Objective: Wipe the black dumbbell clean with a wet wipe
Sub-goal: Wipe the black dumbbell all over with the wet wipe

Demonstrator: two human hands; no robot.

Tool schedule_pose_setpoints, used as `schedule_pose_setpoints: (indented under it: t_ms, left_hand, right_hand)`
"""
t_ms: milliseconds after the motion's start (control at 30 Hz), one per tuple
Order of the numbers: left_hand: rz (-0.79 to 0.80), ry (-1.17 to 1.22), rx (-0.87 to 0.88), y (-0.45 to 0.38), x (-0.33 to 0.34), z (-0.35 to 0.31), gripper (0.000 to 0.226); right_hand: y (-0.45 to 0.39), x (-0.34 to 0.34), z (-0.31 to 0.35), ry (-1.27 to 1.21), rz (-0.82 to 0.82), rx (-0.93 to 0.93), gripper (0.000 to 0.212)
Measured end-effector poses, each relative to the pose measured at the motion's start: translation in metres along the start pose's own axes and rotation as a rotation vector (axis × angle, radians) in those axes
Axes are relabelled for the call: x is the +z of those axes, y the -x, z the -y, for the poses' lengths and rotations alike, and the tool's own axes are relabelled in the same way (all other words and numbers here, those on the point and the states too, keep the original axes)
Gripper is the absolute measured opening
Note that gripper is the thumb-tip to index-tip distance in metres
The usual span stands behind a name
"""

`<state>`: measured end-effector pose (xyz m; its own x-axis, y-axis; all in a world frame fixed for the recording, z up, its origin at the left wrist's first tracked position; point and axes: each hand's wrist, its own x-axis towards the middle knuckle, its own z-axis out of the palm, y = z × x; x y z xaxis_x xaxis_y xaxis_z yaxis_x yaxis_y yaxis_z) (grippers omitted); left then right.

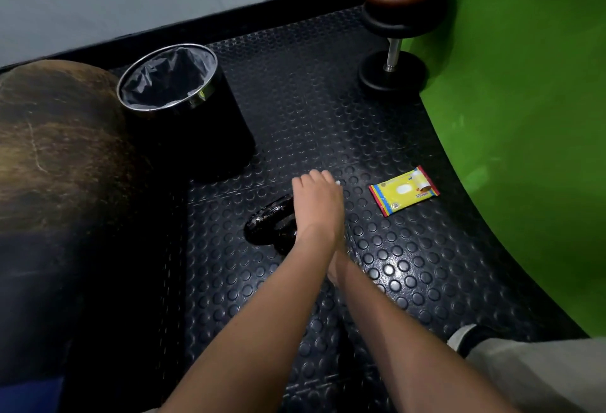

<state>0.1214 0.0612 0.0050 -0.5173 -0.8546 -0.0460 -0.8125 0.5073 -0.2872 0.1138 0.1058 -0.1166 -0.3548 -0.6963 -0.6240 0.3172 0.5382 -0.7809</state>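
Far left, at 9 o'clock: a big brown ball [55, 156], blurred. Just right of it, at 10 o'clock, a black bin [183, 107] with a liner, standing upright on the studded floor mat [410, 268].

Centre: the black dumbbell [267, 224] lies on the mat, mostly hidden under the arms. Only one glossy, wet-looking plate end shows, toward 8 o'clock of the left hand [318, 196]. Long axis cannot be read for sure; judging from the visible end and where the hands sit, it likely runs from 9 o'clock toward 3, lying flat.

Left hand reaches over the dumbbell, knuckles up, fingers curled downward. A small white bit shows at the fingertips, possibly a wipe; too small to confirm, so whether it grips anything I cannot tell. Right hand [336, 270] sits beneath the left forearm, nearly all hidden; its state cannot be told either.

Right of centre, at 3 o'clock: a yellow wipes pack [404, 190] flat on the mat, apart from the hands. Far, at 1 o'clock: a second dumbbell [398, 28] standing against the green wall [524, 117].

Risks, as judgement: the round plates could roll on the mat under a sideways wipe if not steadied. Crossed arms block sight, so patches may be missed. A wet surface may slip in the grip.
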Motion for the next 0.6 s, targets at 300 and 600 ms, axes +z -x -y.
schedule_pose_setpoints:
  t_ms: [300,600]
  left_hand:
    - [0.025,0.071,0.232,-0.014,-0.003,0.03,0.044]
    - [0.059,0.433,0.121,0.017,-0.005,0.08,0.046]
  right_hand:
    - [-0.041,0.004,-0.018,0.245,-0.086,-0.078,0.085]
    - [0.007,0.003,0.023,0.238,-0.059,-0.085,0.083]
